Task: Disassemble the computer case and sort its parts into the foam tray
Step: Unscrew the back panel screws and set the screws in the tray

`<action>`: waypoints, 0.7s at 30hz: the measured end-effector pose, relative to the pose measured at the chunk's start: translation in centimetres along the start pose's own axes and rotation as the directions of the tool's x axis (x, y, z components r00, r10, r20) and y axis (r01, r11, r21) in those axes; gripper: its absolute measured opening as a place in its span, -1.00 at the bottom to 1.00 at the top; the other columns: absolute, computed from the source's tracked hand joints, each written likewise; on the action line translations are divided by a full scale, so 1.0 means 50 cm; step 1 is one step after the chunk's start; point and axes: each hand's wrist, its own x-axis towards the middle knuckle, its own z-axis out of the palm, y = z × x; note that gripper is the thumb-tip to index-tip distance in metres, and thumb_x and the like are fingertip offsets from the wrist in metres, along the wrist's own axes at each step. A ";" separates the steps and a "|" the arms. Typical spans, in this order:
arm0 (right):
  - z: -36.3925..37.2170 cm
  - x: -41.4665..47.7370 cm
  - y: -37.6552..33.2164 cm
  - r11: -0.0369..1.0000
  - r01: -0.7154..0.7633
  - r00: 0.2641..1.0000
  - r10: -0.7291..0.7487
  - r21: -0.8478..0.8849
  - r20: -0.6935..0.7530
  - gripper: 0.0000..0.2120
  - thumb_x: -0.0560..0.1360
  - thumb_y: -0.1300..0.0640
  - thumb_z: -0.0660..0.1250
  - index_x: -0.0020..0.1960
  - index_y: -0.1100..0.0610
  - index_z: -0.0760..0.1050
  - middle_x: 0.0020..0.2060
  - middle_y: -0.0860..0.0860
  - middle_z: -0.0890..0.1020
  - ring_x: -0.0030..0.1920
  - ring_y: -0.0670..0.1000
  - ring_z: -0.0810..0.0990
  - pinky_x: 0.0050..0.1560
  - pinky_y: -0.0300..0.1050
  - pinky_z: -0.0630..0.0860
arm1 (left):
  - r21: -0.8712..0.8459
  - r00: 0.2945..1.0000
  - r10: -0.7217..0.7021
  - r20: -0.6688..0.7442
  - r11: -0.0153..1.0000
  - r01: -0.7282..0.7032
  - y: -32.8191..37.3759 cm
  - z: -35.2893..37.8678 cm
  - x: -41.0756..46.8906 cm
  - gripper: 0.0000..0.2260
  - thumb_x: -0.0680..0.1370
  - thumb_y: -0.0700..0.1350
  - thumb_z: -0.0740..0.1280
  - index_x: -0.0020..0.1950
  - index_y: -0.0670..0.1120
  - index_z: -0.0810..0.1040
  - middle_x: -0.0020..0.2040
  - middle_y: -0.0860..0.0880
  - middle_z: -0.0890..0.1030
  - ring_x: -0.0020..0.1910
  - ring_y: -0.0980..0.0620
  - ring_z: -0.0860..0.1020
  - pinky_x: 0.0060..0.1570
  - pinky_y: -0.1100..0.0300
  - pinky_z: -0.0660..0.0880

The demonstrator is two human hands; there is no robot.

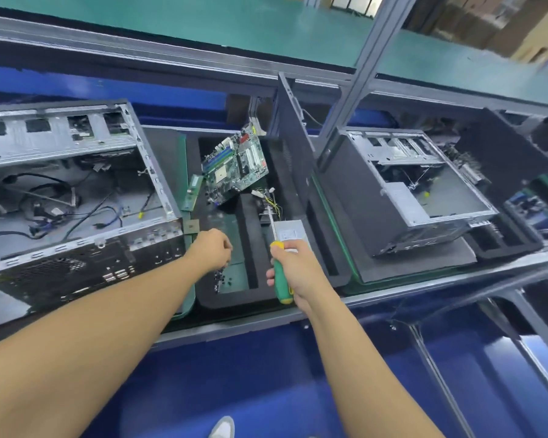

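- Two hands are over the foam tray (250, 235), with both forearms reaching in from the near edge.
- Right hand (295, 267): clenched round the green-and-yellow handle of a screwdriver (278, 279). The yellow collar shows above the fingers and the yellow butt below the palm.
- Screwdriver long axis: runs near-to-far, leaning slightly left. The metal shaft points away from the right hand, and its tip ends among thin yellow wires (274, 200).
- Power supply (293, 230): a grey box lying in the tray just beyond the right hand's knuckles, to the right of the shaft.
- Left hand (211, 249): back of the hand up, fingers curled under. The fingertips are hidden, so I cannot tell whether they hold anything.
- Screws (222, 277): small dark pieces scattered in the green-floored compartment just beneath the left hand's fingers.
- Computer case (76, 200): left of the left hand, lying on its side with the open face up. The long axis runs left-right, the rear port panel faces the person, and loose cables lie inside.
- Motherboard (234, 165): beyond the left hand, propped at a tilt in the tray's far compartment.
- RAM stick (193, 192): lies just left of the motherboard.
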 end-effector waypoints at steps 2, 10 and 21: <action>-0.010 0.010 0.003 0.999 -0.014 1.000 0.015 -0.050 0.014 -0.85 0.56 0.07 0.33 0.10 0.03 0.41 -0.12 0.12 0.55 -0.39 -0.02 0.58 -0.30 -0.07 0.58 | 0.073 0.998 -0.055 -0.015 0.996 0.056 -0.010 0.023 0.015 -0.76 0.55 -0.35 0.22 -0.12 -0.22 0.68 -0.11 -0.16 0.70 -0.12 -0.13 0.69 -0.02 0.01 0.64; -0.015 0.029 0.016 0.987 -0.023 0.997 0.034 -0.158 0.068 -0.86 0.58 0.10 0.29 0.12 0.05 0.39 -0.03 0.10 0.55 -0.41 -0.10 0.59 -0.33 -0.17 0.60 | 0.284 1.000 -0.001 -0.002 0.959 0.001 -0.015 0.066 0.039 -0.74 0.60 -0.09 0.33 0.26 -0.10 0.61 0.17 -0.11 0.65 0.14 -0.10 0.60 0.17 0.05 0.53; 0.127 0.000 -0.015 0.997 0.060 0.998 -0.061 0.059 0.016 -0.87 0.64 0.16 0.21 0.01 0.16 0.51 -0.21 0.08 0.56 -0.38 -0.03 0.55 -0.32 -0.10 0.56 | 0.303 0.824 0.566 0.018 0.782 -0.544 0.038 -0.118 -0.053 -0.75 0.57 -0.18 0.24 0.21 0.01 0.57 -0.04 0.08 0.64 -0.05 0.05 0.60 -0.04 0.16 0.50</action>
